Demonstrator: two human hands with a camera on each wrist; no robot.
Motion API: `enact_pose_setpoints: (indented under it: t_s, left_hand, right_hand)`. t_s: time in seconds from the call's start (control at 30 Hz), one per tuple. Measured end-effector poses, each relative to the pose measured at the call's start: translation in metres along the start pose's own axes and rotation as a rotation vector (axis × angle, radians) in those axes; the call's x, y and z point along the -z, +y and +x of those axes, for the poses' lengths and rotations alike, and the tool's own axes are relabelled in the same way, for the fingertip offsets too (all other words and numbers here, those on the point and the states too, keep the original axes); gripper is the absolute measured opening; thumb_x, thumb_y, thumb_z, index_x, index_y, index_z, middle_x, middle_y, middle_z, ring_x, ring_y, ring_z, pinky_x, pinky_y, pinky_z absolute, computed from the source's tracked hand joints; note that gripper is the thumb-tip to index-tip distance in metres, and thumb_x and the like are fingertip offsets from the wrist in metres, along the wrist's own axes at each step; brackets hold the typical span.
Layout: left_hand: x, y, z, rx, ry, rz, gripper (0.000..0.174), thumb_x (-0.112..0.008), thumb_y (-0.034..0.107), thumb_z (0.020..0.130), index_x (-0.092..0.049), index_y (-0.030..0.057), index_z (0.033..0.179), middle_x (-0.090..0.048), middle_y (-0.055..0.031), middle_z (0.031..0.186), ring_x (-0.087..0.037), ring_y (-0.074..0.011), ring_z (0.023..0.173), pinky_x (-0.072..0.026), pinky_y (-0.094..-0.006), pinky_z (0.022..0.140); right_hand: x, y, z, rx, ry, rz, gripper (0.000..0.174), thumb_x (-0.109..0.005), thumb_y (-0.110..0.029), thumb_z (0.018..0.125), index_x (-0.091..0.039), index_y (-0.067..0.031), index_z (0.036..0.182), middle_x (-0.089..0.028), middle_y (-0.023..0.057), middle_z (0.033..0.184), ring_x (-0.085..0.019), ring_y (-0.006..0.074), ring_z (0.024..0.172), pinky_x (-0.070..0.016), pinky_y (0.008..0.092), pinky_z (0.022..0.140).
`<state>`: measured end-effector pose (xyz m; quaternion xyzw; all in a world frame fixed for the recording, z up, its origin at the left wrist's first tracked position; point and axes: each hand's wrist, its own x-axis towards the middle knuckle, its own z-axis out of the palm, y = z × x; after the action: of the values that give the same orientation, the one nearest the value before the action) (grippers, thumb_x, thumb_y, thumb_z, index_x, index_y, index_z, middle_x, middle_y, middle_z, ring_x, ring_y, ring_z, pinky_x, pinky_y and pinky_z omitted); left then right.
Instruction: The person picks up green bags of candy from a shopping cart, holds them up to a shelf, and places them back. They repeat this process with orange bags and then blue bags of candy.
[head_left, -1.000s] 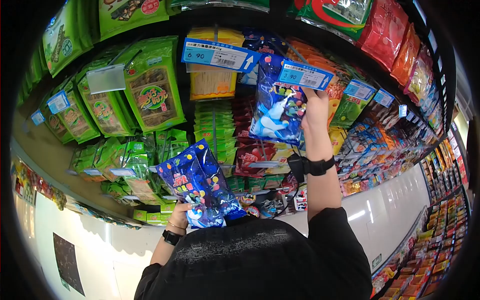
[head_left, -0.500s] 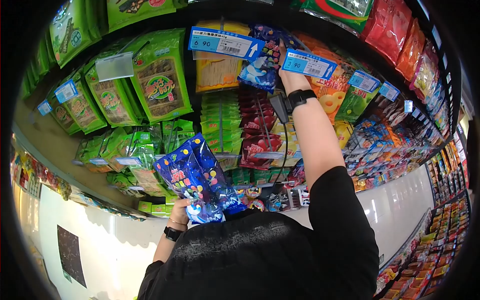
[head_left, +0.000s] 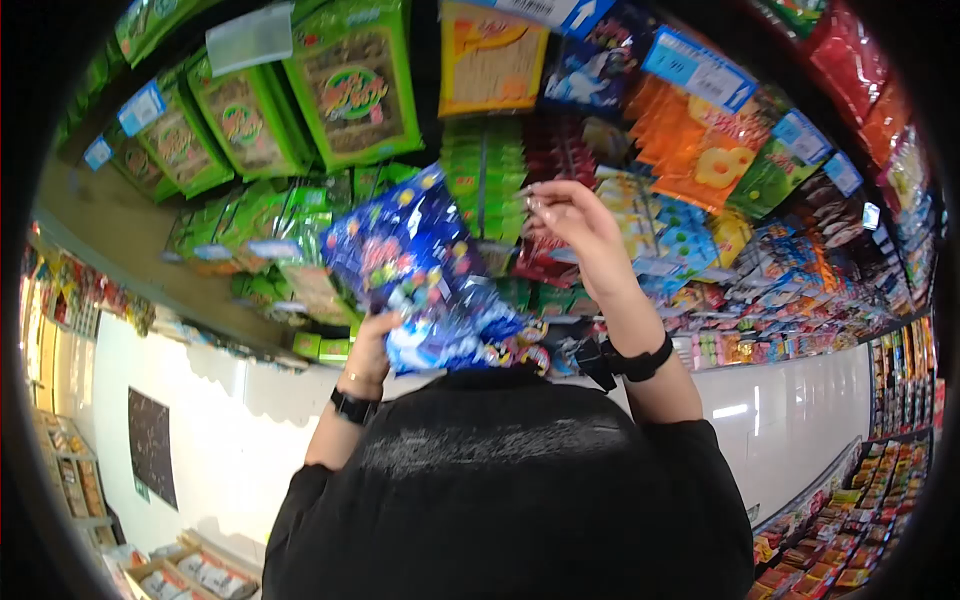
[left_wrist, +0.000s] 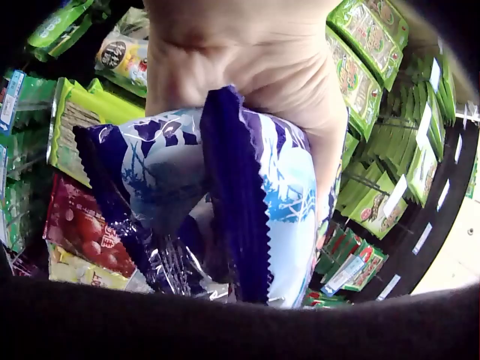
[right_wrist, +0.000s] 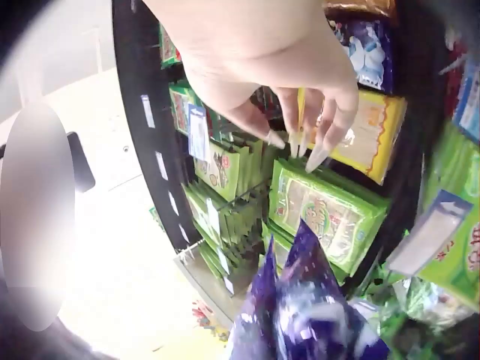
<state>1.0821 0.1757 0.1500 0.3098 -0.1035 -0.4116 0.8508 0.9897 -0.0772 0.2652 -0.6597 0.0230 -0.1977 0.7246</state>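
In the head view my left hand (head_left: 370,350) grips two blue candy bags (head_left: 400,255), one overlapping the other, low in front of my chest. The left wrist view shows crimped dark-blue ends of the bags (left_wrist: 240,202) below the palm. My right hand (head_left: 590,235) is raised to the right of these bags, with nothing in it; its fingers are loosely bent and point left. Seen from the right wrist, the pointed tops of the blue bags stand below the right hand (right_wrist: 262,64). Another blue candy bag (head_left: 592,65) hangs on the rack above.
Green snack packs (head_left: 355,85) hang in rows on the left of the rack. A yellow pack (head_left: 493,65) and orange packs (head_left: 705,140) flank the hanging blue bag. Blue price tags (head_left: 700,68) jut out in front. Red packs (head_left: 545,245) hang behind the right hand.
My right hand let go of a blue bag up at the rack and came down toward the left hand's bags. The head view has tilted downward, and the held bags sit higher in it.
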Motion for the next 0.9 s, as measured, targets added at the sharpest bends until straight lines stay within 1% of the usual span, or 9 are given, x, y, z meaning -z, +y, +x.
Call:
enact_pose_setpoints:
  t_s: [0.1, 0.2, 0.37, 0.43, 0.57, 0.77, 0.83, 0.87, 0.9]
  left_hand:
    - [-0.007, 0.001, 0.019, 0.145, 0.01, 0.061, 0.053, -0.063, 0.008, 0.075, -0.044, 0.0, 0.124, -0.057, -0.0124, 0.113, -0.059, -0.0234, 0.099, -0.0475, -0.0362, 0.089]
    - [-0.035, -0.002, 0.035, -0.009, -0.074, 0.132, 0.052, -0.064, 0.002, 0.074, -0.045, -0.0012, 0.122, -0.058, -0.0134, 0.112, -0.06, -0.023, 0.098, -0.0494, -0.0362, 0.086]
    - [-0.064, 0.003, 0.049, 0.041, -0.067, 0.236, 0.05, -0.062, 0.001, 0.076, -0.044, -0.0015, 0.123, -0.059, -0.0132, 0.11, -0.061, -0.0223, 0.096, -0.0496, -0.036, 0.085]
    - [-0.077, 0.001, 0.05, 0.047, -0.065, 0.269, 0.05, -0.063, 0.002, 0.077, -0.043, -0.0013, 0.123, -0.059, -0.0125, 0.11, -0.06, -0.0211, 0.097, -0.0489, -0.0351, 0.085]
    - [-0.098, -0.008, 0.048, -0.039, -0.084, 0.393, 0.049, -0.065, 0.005, 0.078, -0.045, 0.0002, 0.122, -0.058, -0.0101, 0.111, -0.057, -0.0178, 0.1, -0.0466, -0.0314, 0.086]
    - [-0.107, -0.019, 0.041, 0.055, -0.004, 0.37, 0.046, -0.065, 0.005, 0.077, -0.049, -0.0001, 0.119, -0.06, -0.0102, 0.108, -0.059, -0.018, 0.096, -0.0485, -0.0318, 0.084]
    - [-0.106, -0.026, 0.039, 0.066, -0.001, 0.35, 0.047, -0.065, 0.005, 0.076, -0.048, -0.0013, 0.119, -0.06, -0.0113, 0.109, -0.06, -0.019, 0.095, -0.0491, -0.0325, 0.083]
    - [-0.107, -0.03, 0.037, 0.08, -0.005, 0.311, 0.048, -0.065, 0.005, 0.075, -0.048, -0.0015, 0.119, -0.06, -0.0118, 0.109, -0.06, -0.0197, 0.095, -0.0491, -0.0329, 0.084]
    - [-0.11, -0.034, 0.036, 0.094, -0.01, 0.273, 0.049, -0.066, 0.006, 0.074, -0.048, -0.0017, 0.119, -0.059, -0.0122, 0.109, -0.06, -0.0203, 0.095, -0.0491, -0.0333, 0.084]
  right_hand:
    - [-0.004, 0.015, -0.027, 0.035, -0.097, -0.203, 0.04, -0.064, -0.009, 0.08, -0.049, -0.0018, 0.116, -0.046, 0.0061, 0.111, -0.05, 0.0175, 0.103, -0.0458, 0.0327, 0.085]
    - [-0.002, 0.027, -0.04, 0.047, -0.026, -0.25, 0.05, -0.07, -0.014, 0.076, -0.046, -0.0063, 0.119, -0.039, 0.0082, 0.118, -0.043, 0.0229, 0.114, -0.0451, 0.0392, 0.088]
    - [0.0, 0.032, -0.046, -0.011, 0.029, -0.114, 0.057, -0.073, -0.016, 0.073, -0.04, -0.0056, 0.118, -0.039, 0.0093, 0.116, -0.043, 0.0256, 0.114, -0.0439, 0.0386, 0.089]
    - [0.002, 0.049, -0.046, 0.021, 0.147, -0.271, 0.061, -0.075, -0.019, 0.072, -0.039, -0.004, 0.119, -0.039, 0.0118, 0.116, -0.042, 0.0255, 0.115, -0.0427, 0.037, 0.089]
    - [0.005, 0.054, -0.047, -0.135, 0.228, -0.069, 0.057, -0.078, -0.022, 0.068, -0.051, -0.003, 0.114, -0.035, 0.0123, 0.12, -0.037, 0.0215, 0.118, -0.0366, 0.032, 0.095]
    - [0.014, 0.038, -0.061, -0.183, 0.161, 0.112, 0.033, -0.059, -0.021, 0.087, -0.056, -0.0018, 0.114, -0.032, 0.0069, 0.129, -0.039, 0.0145, 0.117, -0.0353, 0.03, 0.096]
    - [0.024, 0.03, -0.065, -0.245, 0.111, 0.412, 0.035, -0.051, -0.025, 0.092, -0.054, -0.0026, 0.118, -0.038, 0.0076, 0.129, -0.044, 0.0135, 0.114, -0.0367, 0.0296, 0.095]
    - [0.025, 0.013, -0.07, -0.29, 0.116, 0.46, 0.038, -0.045, -0.028, 0.095, -0.051, -0.0009, 0.121, -0.051, 0.0075, 0.121, -0.05, 0.0132, 0.106, -0.0382, 0.0286, 0.093]
    - [0.029, 0.012, -0.073, -0.29, 0.117, 0.46, 0.038, -0.045, -0.028, 0.095, -0.051, -0.0009, 0.121, -0.051, 0.0075, 0.121, -0.05, 0.0132, 0.106, -0.0382, 0.0286, 0.093]
